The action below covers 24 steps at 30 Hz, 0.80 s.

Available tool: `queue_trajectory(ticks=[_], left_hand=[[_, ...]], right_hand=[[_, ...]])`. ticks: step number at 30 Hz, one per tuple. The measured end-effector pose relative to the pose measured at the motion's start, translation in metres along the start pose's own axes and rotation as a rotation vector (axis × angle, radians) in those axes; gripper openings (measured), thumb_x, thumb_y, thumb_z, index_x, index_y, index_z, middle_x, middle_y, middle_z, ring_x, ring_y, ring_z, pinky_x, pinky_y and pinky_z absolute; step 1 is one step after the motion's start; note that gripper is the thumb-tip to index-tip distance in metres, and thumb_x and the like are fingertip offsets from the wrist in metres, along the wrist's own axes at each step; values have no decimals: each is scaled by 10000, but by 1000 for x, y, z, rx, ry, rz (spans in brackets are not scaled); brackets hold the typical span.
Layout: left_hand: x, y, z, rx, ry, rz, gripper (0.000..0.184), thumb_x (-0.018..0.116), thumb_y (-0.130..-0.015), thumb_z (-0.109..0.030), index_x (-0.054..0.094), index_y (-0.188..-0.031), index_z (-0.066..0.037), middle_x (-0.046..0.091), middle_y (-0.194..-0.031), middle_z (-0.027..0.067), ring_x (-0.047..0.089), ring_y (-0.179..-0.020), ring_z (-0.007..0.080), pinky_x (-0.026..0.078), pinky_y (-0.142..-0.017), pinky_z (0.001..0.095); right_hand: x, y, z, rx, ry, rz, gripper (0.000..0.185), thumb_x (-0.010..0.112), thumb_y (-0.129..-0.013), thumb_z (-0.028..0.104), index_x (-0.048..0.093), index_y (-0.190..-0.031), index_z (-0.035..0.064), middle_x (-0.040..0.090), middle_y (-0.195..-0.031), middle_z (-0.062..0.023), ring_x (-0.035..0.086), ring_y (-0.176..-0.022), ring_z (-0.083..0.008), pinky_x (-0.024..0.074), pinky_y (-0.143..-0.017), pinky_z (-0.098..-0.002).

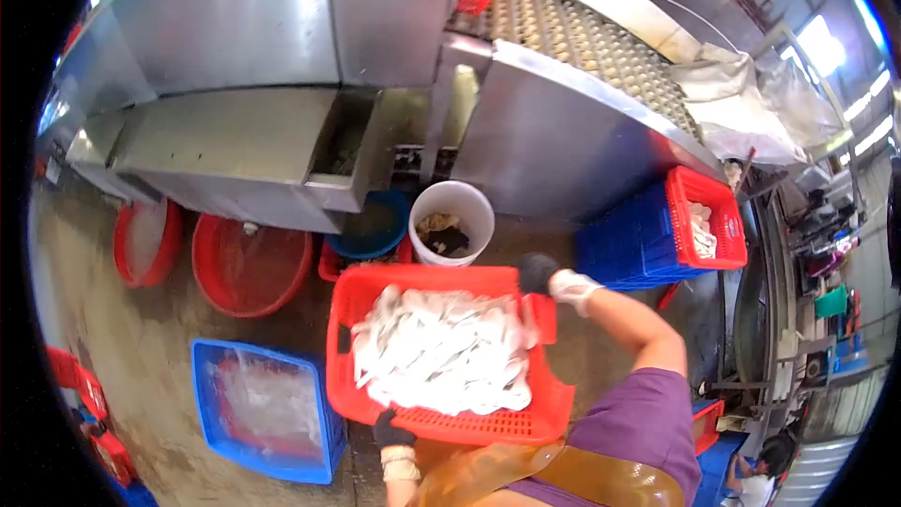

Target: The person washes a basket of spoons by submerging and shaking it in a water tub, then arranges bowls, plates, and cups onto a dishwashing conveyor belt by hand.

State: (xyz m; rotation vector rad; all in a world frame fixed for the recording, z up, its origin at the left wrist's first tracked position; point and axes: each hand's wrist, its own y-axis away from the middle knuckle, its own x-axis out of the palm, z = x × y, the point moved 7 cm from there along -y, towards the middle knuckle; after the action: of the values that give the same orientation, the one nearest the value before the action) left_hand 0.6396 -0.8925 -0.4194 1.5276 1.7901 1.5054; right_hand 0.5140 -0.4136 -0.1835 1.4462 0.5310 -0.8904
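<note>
A red plastic basket (479,425) is held in front of my body, heaped with white, slippery-looking strip-like pieces (441,347) whose kind I cannot make out. My left hand (392,430), in a dark glove with a pale band at the wrist, is closed on the basket's near rim. At the far right corner of the basket, my right hand (540,274) grips the rim in a dark glove with a whitish cuff. The fingers of both hands are partly hidden. An amber apron (601,477) covers my front, close against the basket.
Beyond the basket stand a white bucket (474,211) with scraps and a blue basin (374,235). Red tubs (211,291) and a blue bin (272,474) are leftward. Stacked blue crates (619,239) carry a red basket (735,225). A metal machine (563,131) has a conveyor (601,38). Another person (755,486) is lower right.
</note>
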Motion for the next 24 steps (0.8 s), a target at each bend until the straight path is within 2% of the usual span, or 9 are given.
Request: queue_trajectory(ticks=[3,5,10,11,12,15,17,20,24], left_hand=[[201,43,-27,-230,310,364,459,530,-722,-4,473,-1173,-66,509,-1162,147,505,-1077,345,416,-933,520],[324,87,-90,381,-241,741,550,516,-742,5,387,-1271,-75,469,-1223,138,477,-1121,323,408,-948,495],[633,235,-217,428,-272,1294,546,614,-735,-127,431,-1241,-32,553,-1130,103,574,-984,226,492,-833,360],[674,228,-240,710,-541,1168,447,567,-756,-127,475,-1181,-20,578,-1054,83,579,-921,185,488,-816,328],[709,230,-235,362,-396,1230,466,609,-734,-114,477,-1169,-15,591,-1016,81,584,-887,180,490,-795,324],[801,176,-264,947,-613,1148,487,647,-739,-98,473,-1185,-13,563,-1089,106,560,-946,185,453,-842,309],[809,168,-263,829,-730,1156,594,657,-750,-121,405,-1269,21,533,-1167,127,527,-1029,196,422,-891,300],[803,151,-328,1611,-1235,78,1062,734,-622,-391,121,-1404,-17,195,-1431,248,167,-1330,405,190,-1074,417],[819,144,-386,1517,-1372,-253,1184,747,-579,-355,-50,-1411,-83,15,-1426,312,108,-1292,530,244,-980,625]], right_hand=[[-84,132,-116,208,-291,-403,415,631,-584,142,649,-977,10,645,-899,-212,637,-803,-324,501,-729,-389],[-133,238,-148,407,-821,-542,432,652,-568,73,641,-992,-9,660,-794,-115,612,-717,-188,499,-667,-333],[-188,326,-212,344,-1352,-879,272,608,-645,26,627,-915,-7,620,-807,-87,586,-674,-208,494,-653,-315],[-204,325,-208,317,-1375,-892,236,592,-658,8,623,-892,4,617,-802,-74,594,-725,-202,498,-675,-315],[-204,315,-229,303,-1364,-903,236,592,-658,8,623,-892,4,617,-802,-74,594,-725,-202,498,-675,-315],[-227,256,-275,-16,-458,-1074,230,612,-653,35,633,-881,49,630,-816,-108,608,-784,-263,497,-717,-356],[-235,192,-299,-40,-195,-1104,205,625,-632,54,645,-832,95,632,-842,-150,600,-846,-309,486,-770,-379],[-243,123,-304,24,-230,-958,198,630,-631,57,635,-824,96,632,-883,-149,596,-863,-313,482,-800,-373],[-310,66,-355,34,-96,-911,216,667,-594,71,653,-809,79,651,-833,-151,624,-807,-299,505,-750,-369]])
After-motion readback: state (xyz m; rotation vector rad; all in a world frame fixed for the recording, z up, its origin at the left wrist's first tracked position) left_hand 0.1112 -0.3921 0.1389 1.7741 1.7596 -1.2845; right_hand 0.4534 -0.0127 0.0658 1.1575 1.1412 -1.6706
